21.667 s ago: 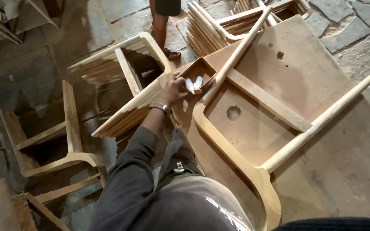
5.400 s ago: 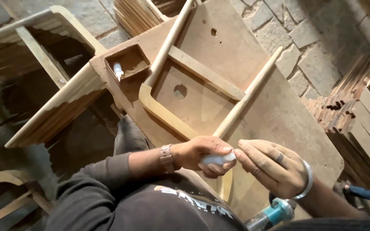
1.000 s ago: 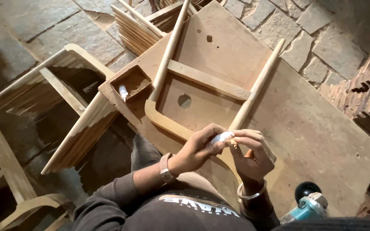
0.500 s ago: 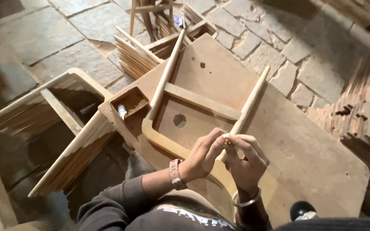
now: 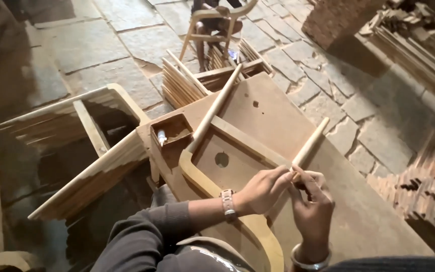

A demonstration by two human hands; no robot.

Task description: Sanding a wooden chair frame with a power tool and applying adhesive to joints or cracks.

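Both hands meet at the near end of a round wooden leg (image 5: 309, 146) that belongs to an unfinished chair frame (image 5: 212, 184) lying upside down on a flat wooden board (image 5: 358, 221). The left hand (image 5: 264, 189) is closed, its fingertips pinching something small and pale against the end of the leg; what that thing is cannot be told, because the fingers cover it. The right hand (image 5: 312, 211) sits just beside it, touching it, fingers curled around the same spot, seemingly to steady the leg while the left hand works. A watch (image 5: 227, 204) sits on the left wrist and a metal bangle (image 5: 305, 262) on the right.

Beyond the hands, the frame's other leg (image 5: 216, 106) runs away from the person, and a crosspiece (image 5: 250, 143) joins the two. The frame appears to lie inverted so that the leg ends and underside face up within easy reach. To the left of the left hand, well apart, a small open wooden box (image 5: 173, 135) holds a pale tube, kept near but off the work. Farther left lies another chair frame (image 5: 84, 146) on the stone floor (image 5: 127, 45).

Half a second ago the hands held the same pinch at the same place; the view has since tilted up, showing more floor and a seated person (image 5: 215, 20) far ahead.
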